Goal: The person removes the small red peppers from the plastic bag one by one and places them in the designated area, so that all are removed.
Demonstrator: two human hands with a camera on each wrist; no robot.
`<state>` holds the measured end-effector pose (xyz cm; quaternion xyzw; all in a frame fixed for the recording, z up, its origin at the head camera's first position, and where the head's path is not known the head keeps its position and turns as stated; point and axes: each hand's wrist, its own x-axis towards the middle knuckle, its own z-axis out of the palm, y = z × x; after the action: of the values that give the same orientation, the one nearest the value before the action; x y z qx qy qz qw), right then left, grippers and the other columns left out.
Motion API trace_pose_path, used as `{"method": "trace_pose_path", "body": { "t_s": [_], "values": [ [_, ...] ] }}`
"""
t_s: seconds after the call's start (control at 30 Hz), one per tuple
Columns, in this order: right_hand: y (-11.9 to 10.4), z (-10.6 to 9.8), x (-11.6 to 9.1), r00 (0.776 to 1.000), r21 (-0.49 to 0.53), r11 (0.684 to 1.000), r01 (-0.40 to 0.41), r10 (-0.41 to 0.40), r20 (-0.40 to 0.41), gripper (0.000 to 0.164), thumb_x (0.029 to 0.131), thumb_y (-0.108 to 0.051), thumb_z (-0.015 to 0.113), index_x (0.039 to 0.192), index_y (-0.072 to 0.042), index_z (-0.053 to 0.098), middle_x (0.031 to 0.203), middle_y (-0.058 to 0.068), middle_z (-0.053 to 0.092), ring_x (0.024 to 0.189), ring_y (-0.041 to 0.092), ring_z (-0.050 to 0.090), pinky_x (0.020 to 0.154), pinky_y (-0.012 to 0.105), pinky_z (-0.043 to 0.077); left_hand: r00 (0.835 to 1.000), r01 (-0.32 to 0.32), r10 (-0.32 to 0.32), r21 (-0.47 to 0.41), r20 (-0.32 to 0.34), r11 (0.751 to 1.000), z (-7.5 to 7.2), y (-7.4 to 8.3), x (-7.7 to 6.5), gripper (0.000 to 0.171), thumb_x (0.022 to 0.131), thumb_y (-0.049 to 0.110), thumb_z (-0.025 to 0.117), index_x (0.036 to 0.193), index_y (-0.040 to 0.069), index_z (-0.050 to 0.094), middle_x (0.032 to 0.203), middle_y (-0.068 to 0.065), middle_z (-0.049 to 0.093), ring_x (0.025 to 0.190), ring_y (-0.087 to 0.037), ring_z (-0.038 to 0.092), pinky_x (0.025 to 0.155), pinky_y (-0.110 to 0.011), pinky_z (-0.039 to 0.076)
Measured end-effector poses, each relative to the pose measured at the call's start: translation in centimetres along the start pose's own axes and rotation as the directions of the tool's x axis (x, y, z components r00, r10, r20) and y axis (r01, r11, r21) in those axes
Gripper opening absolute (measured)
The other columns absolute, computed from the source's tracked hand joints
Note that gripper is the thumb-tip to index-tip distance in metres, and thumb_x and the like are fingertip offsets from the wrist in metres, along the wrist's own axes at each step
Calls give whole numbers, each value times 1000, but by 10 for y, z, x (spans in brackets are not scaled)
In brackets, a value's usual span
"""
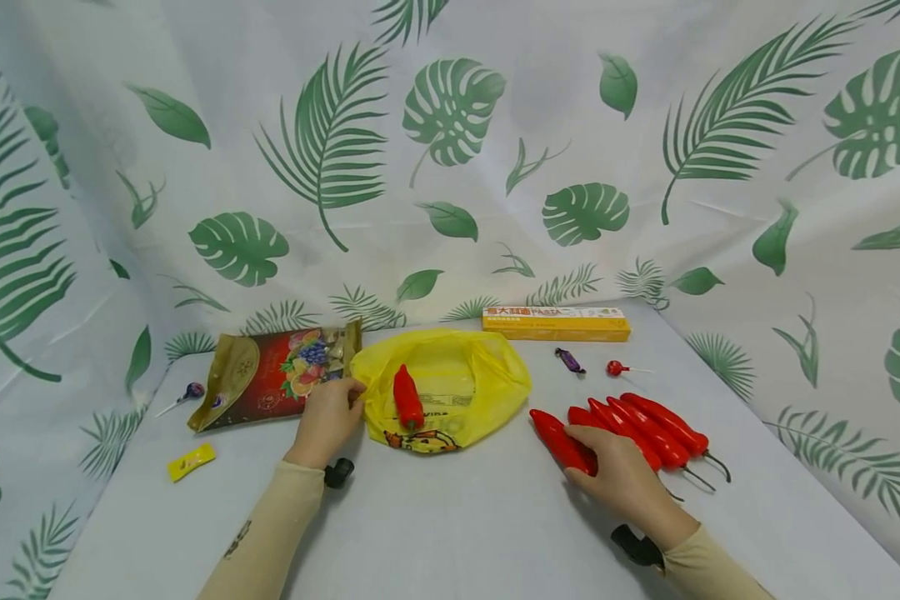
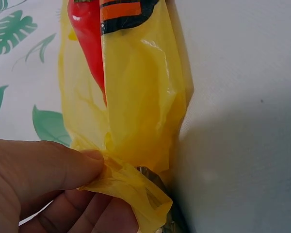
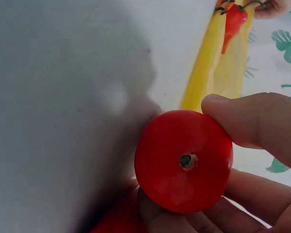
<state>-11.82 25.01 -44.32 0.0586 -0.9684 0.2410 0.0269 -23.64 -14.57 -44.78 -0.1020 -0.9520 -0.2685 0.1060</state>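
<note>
My left hand (image 1: pixel 326 421) pinches the left edge of a yellow plastic bag (image 1: pixel 504 387), its thumb (image 2: pixel 63 167) pressing on the gathered film in the left wrist view. The bag lies with its mouth spread, and one red chili pepper (image 1: pixel 407 404) rests at the opening. On the right, my right hand (image 1: pixel 626 475) grips another red chili pepper (image 1: pixel 557 437) at the left end of a row. That pepper's round stem end (image 3: pixel 177 167) faces the right wrist camera, between thumb and fingers. Several more red chili peppers (image 1: pixel 660 425) lie side by side beyond the hand, partly hidden by it.
A red and gold candy pouch (image 1: pixel 262 387) lies left of the bag, with a dark lollipop (image 1: pixel 193 391) and a yellow wrapped candy (image 1: pixel 191 462) near it. At the back stand a pasta box (image 1: pixel 555 325), a purple wrapped candy (image 1: pixel 569 361) and a red lollipop (image 1: pixel 615 367).
</note>
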Motion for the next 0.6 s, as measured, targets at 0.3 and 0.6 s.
{"method": "trace_pose_path", "body": {
  "t_s": [0.3,0.6],
  "values": [
    [-1,3,-4,1000,-45,999,-8,7,-24,62,79,-19,90,133,3,67,130,20,71,117,39,67,95,57,59,1000,-4,4,-5,3,1000,2,0,0,17,92,4,74,107,0,77,97,-14,79,86,-25,74,79,-42,63],
    [-5,3,3,997,-43,999,-19,16,-69,68,78,-23,91,137,0,65,132,20,70,119,39,67,92,54,61,1000,-13,13,-12,-12,1000,2,1,-1,16,91,4,75,106,0,78,95,-14,79,85,-26,74,78,-42,63]
  ]
}}
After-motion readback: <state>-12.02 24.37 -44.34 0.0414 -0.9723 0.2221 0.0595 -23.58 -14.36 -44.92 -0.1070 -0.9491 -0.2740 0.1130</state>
